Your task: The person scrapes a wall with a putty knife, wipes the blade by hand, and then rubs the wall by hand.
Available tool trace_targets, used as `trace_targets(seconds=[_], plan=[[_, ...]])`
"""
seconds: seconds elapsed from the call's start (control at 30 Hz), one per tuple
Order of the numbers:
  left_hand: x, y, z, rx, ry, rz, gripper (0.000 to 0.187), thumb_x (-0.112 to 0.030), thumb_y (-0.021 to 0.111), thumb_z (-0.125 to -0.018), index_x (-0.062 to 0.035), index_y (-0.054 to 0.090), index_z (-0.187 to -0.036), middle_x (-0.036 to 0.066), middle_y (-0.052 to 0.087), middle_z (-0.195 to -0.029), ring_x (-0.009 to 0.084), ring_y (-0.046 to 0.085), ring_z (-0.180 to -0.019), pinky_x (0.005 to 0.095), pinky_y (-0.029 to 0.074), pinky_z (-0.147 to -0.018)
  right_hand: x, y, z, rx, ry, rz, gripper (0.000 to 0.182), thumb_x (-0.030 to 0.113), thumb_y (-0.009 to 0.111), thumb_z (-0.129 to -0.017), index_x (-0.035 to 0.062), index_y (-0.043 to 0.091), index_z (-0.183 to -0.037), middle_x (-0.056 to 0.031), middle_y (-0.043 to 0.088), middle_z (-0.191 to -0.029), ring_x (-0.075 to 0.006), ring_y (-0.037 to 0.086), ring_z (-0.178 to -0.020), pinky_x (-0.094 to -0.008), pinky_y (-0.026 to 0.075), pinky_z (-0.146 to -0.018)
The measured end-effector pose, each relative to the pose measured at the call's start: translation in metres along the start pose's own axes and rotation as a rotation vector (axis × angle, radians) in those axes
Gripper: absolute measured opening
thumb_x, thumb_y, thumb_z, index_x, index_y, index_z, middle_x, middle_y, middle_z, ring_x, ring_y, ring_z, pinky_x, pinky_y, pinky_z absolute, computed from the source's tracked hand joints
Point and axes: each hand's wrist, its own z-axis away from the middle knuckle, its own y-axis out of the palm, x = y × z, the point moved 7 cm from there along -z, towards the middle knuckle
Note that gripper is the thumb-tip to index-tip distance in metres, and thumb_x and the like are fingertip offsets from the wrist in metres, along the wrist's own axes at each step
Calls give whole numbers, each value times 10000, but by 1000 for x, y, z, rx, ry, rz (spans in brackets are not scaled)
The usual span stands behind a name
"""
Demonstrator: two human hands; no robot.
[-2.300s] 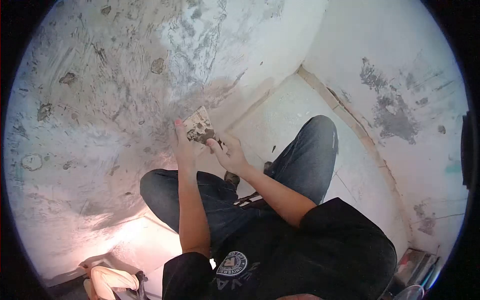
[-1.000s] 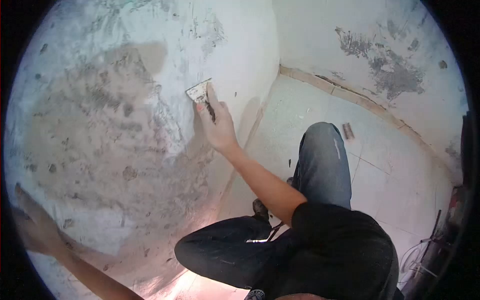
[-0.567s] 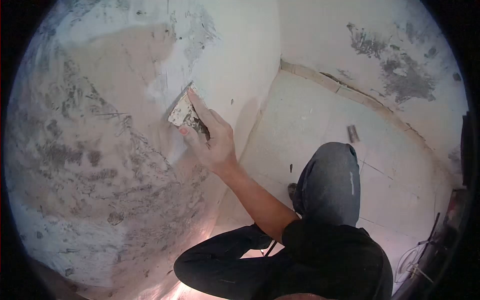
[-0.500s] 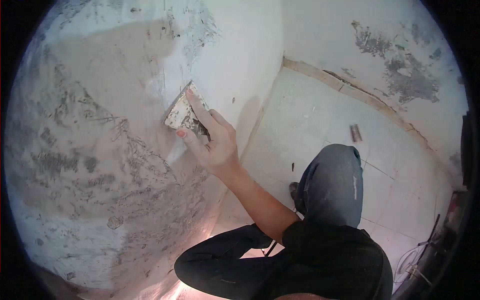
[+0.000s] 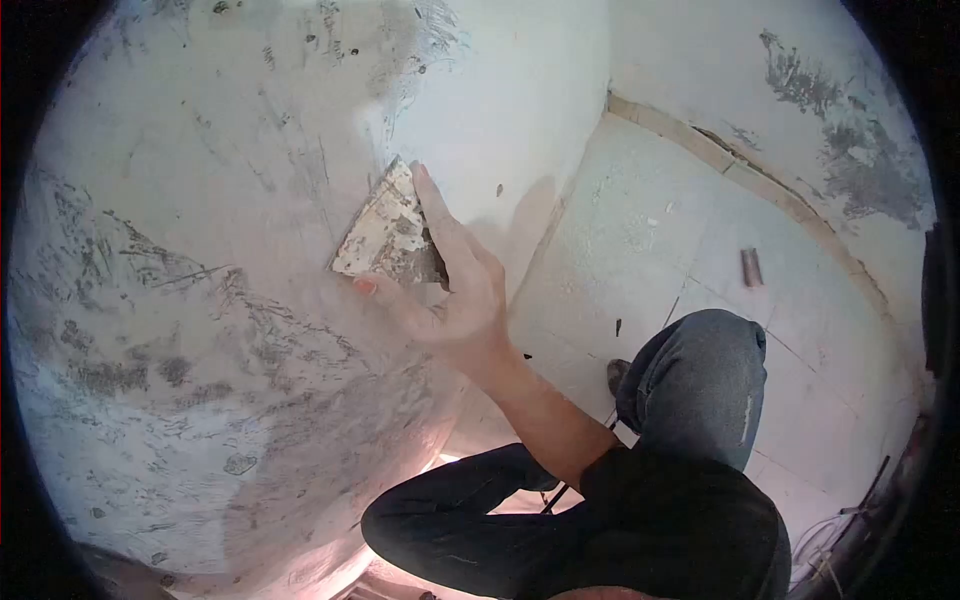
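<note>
My right hand [image 5: 450, 290] is closed on a putty knife [image 5: 392, 232], with the thumb at the lower corner of the blade and a finger stretched along its right side. Dried filler coats the wide, wedge-shaped blade. Its long left edge lies against the patchy wall [image 5: 250, 200], beside a smooth pale stretch of plaster. The handle is hidden by the hand. My left hand does not show.
Pale floor tiles [image 5: 630, 240] meet the wall at right, with a small brownish piece [image 5: 752, 268] lying on them. My bent knees [image 5: 700, 380] are below. A second wall [image 5: 700, 60] has grey patches. Cables [image 5: 825, 545] lie at lower right.
The putty knife and my right hand have moved slightly down and right in view, and the blade now shows broader. The view itself has shifted; walls and floor appear further right.
</note>
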Motion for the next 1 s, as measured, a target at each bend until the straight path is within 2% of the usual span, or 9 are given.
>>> trace_targets(seconds=[0.13,0.23,0.53,0.67,0.73,0.8,0.87,0.97,1.0], plan=[[0,-1,0,3,15,-16,796,-599,294,-1005,50,299,-1466,314,268,-1495,484,241,-1371,621,237,-1063,-4,0,3,18,63,-149,849,231,820,-804,-73,368,-1456,-183,690,-1014,-180,684,-933,-279,525,-798],[3,0,-1,8,-11,-20,788,-593,295,-1007,47,299,-1467,322,269,-1490,490,249,-1362,622,239,-1059,-2,0,-2,23,19,-37,829,185,811,-810,-74,363,-1458,-197,686,-1044,-172,678,-972,-268,519,-810],[-4,-1,-2,-8,27,5,763,-572,299,-1015,50,305,-1458,335,253,-1490,491,252,-1358,609,250,-1056,4,0,-2,51,73,-14,838,245,800,-825,-73,355,-1460,-213,690,-1059,-189,672,-1025,-290,500,-866],[28,9,19,64,9,-109,780,-581,293,-1012,58,299,-1459,329,238,-1502,483,232,-1379,602,247,-1068,8,-2,3,81,114,-7,854,259,804,-821,-73,348,-1463,-219,689,-1063,-192,672,-1021,-289,502,-862],[83,25,36,107,-300,75,648,-488,371,-1024,74,559,-1288,323,570,-1269,422,604,-1107,450,487,-921,5,1,4,76,136,-52,866,276,809,-816,-79,349,-1458,-223,687,-1071,-186,670,-1001,-283,504,-850],[134,38,50,128,-187,13,634,-497,371,-1020,39,575,-1293,292,588,-1263,413,609,-1102,465,488,-913,6,0,-9,63,121,-47,868,282,808,-817,-81,349,-1457,-221,687,-1066,-181,668,-992,-280,506,-843],[131,39,48,176,-52,-55,622,-506,372,-1016,3,591,-1298,260,607,-1258,404,614,-1097,480,490,-906,4,-1,-4,58,140,-45,870,288,808,-818,-83,348,-1456,-219,687,-1060,-176,667,-983,-277,508,-835],[106,29,41,64,-84,48,617,-489,383,-1019,19,575,-1311,287,615,-1208,431,615,-1040,486,486,-908,5,-3,-1,62,105,-38,851,271,797,-831,-85,343,-1457,-211,686,-1064,-169,664,-983,-274,508,-835],[104,30,39,91,-72,-45,630,-466,366,-1030,83,553,-1277,314,600,-1206,427,614,-1044,489,491,-904,5,-2,-4,67,104,-23,843,259,794,-834,-83,342,-1459,-208,684,-1068,-171,666,-981,-273,508,-835]])
